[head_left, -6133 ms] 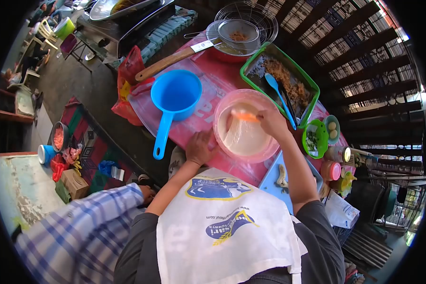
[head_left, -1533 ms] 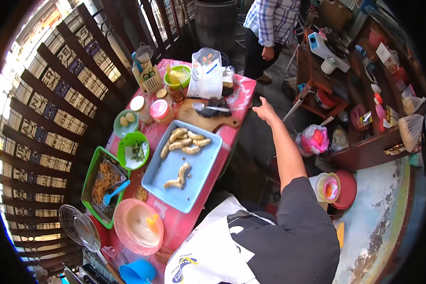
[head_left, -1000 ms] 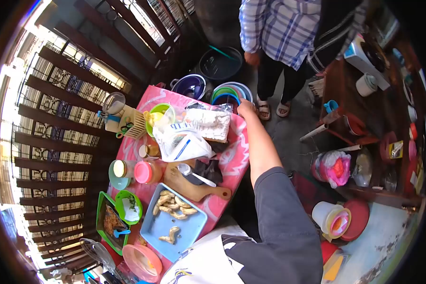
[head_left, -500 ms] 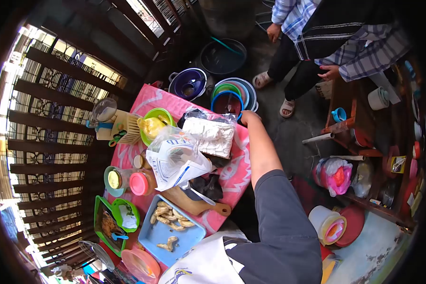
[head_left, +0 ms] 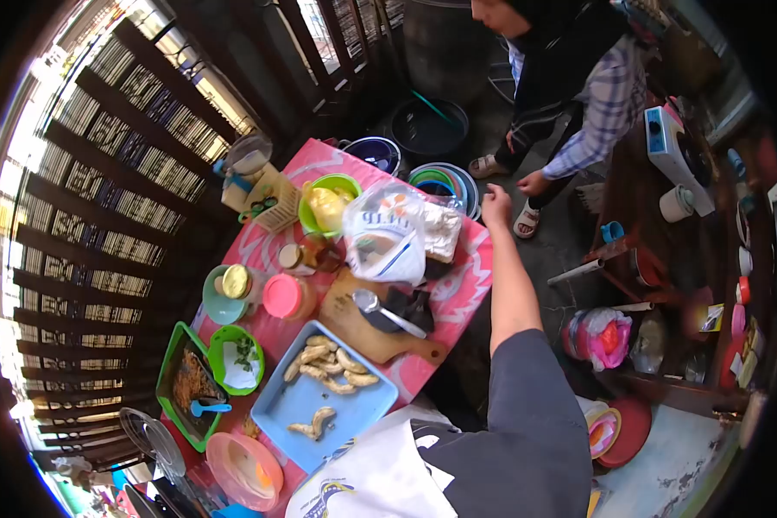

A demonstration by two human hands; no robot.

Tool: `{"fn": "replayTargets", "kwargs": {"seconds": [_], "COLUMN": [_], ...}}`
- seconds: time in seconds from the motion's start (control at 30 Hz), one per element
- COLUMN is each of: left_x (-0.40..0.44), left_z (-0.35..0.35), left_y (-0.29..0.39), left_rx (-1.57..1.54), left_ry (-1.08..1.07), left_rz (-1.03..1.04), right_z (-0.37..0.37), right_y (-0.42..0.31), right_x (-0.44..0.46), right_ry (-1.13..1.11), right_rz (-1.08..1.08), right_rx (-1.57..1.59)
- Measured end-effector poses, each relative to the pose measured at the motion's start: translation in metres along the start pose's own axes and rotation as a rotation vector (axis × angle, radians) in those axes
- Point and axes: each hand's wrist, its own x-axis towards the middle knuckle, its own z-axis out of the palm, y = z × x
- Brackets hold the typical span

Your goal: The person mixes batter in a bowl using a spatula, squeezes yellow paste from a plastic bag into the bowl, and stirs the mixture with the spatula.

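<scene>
My right hand [head_left: 496,207] is stretched out past the table's far right edge, with nothing visible in it and its fingers apart. It is beside the stacked basins [head_left: 468,192], and I see no contact. Nearest on the table are a white wrapped pack [head_left: 443,231] and a clear printed plastic bag [head_left: 388,242]. A wooden cutting board [head_left: 345,315] lies closer to me with a metal-bladed utensil [head_left: 393,312] over it. A blue tray [head_left: 363,419] holds several pale peeled bananas [head_left: 328,364]. My left hand is out of view.
Jars with pink [head_left: 283,296] and yellow [head_left: 236,281] lids stand on the pink tablecloth [head_left: 470,293]. Green containers [head_left: 181,341] and a pink bowl [head_left: 246,470] are at left. A person [head_left: 570,112] stands beyond the table, near a shelf [head_left: 617,216].
My right hand has come away from the blue-rimmed container beside the table. That container now sits lower among the basins. The other person has shifted, and my view has turned.
</scene>
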Motion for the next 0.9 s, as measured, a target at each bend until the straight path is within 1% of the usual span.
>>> {"fn": "replayTargets", "kwargs": {"seconds": [0.03, 0.07, 0.1, 0.13, 0.17, 0.2, 0.23, 0.27, 0.3, 0.33, 0.37, 0.43, 0.5, 0.57, 0.63, 0.73, 0.83, 0.9], "left_x": [-0.005, -0.013, -0.024, -0.036, -0.05, -0.069, -0.088, -0.107, -0.128, -0.15, -0.171, -0.213, -0.246, -0.272, -0.291, -0.3, -0.296, -0.288], "left_z": [-0.005, -0.012, -0.021, -0.03, -0.039, -0.049, -0.058, -0.065, -0.071, -0.076, -0.081, -0.086, -0.089, -0.091, -0.09, -0.085, -0.079, -0.078], "left_y": [-0.012, -0.026, -0.044, -0.063, -0.083, -0.104, -0.125, -0.146, -0.166, -0.186, -0.205, -0.239, -0.265, -0.287, -0.303, -0.32, -0.327, -0.33], "left_rx": [-0.027, -0.048, -0.079, -0.114, -0.15, -0.195, -0.246, -0.305, -0.366, -0.432, -0.492, -0.615, -0.731, -0.819, -0.895, -0.983, -1.053, -1.089], "left_ry": [-0.004, -0.007, -0.012, -0.017, -0.029, -0.036, -0.05, -0.062, -0.077, -0.09, -0.101, -0.108, -0.103, -0.094, -0.081, -0.06, -0.028, 0.0], "left_rz": [0.006, -0.001, -0.011, -0.027, -0.047, -0.08, -0.115, -0.153, -0.193, -0.231, -0.266, -0.339, -0.395, -0.427, -0.44, -0.422, -0.385, -0.356], "right_z": [-0.013, -0.03, -0.056, -0.063, -0.092, -0.101, -0.112, -0.133, -0.142, -0.139, -0.141, -0.132, -0.118, -0.123, -0.115, -0.112, -0.101, -0.103], "right_y": [-0.011, -0.02, -0.045, -0.037, -0.071, -0.079, -0.097, -0.149, -0.187, -0.193, -0.228, -0.268, -0.296, -0.331, -0.339, -0.323, -0.316, -0.33], "right_x": [-0.01, -0.025, -0.052, -0.066, -0.101, -0.13, -0.164, -0.217, -0.266, -0.305, -0.354, -0.437, -0.51, -0.579, -0.638, -0.684, -0.694, -0.693], "right_ry": [0.106, 0.161, 0.201, 0.198, 0.284, 0.233, 0.253, 0.297, 0.254, 0.097, 0.022, -0.288, -0.797, -1.079, -1.019, -0.912, -0.904, -1.007], "right_rz": [-0.049, -0.035, -0.025, -0.051, -0.149, -0.043, -0.085, -0.116, -0.101, -0.122, -0.193, -0.358, -0.674, -1.037, -1.5, -1.661, -1.67, -1.663], "right_rx": [0.083, 0.221, 0.364, 0.472, 0.381, 0.592, 0.658, 0.633, 0.837, 0.927, 0.931, 0.902, 0.968, 0.396, 0.217, -0.32, -0.592, -0.662]}}
